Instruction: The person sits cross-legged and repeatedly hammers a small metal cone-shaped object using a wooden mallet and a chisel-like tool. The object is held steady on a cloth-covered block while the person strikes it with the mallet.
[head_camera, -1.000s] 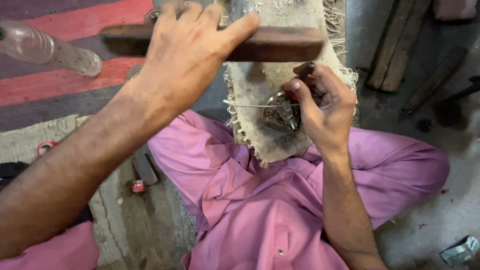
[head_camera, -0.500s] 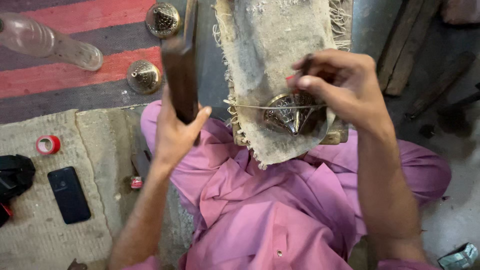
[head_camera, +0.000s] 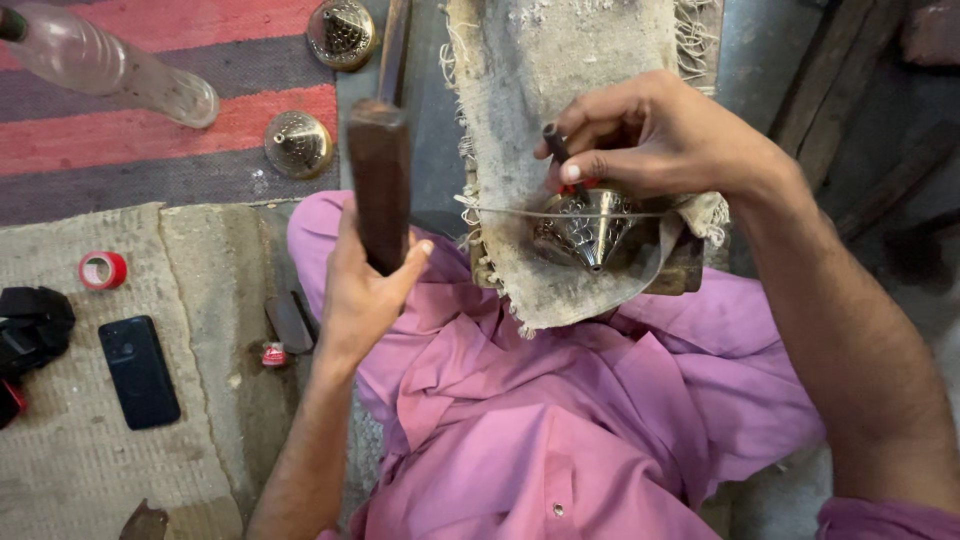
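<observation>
Cone-shaped metal piece (head_camera: 588, 228) on the burlap cloth (head_camera: 560, 90), under the right hand (head_camera: 660, 140); wooden mallet (head_camera: 380, 185) in the left hand (head_camera: 362, 290), left of the cloth. Phone (head_camera: 139, 371) and tape roll (head_camera: 103, 270) on the mat (head_camera: 60, 470), at its left edge. Two metal domes (head_camera: 298, 144) and a plastic bottle (head_camera: 110, 65) on the striped rug (head_camera: 120, 150) behind the mat.

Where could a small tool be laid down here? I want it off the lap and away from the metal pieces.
Bare room shows on the beige mat below the black phone, and between the phone and the dark flat tool. The striped rug is free between the plastic bottle and the domed brass piece. The burlap-covered block is crowded.
</observation>
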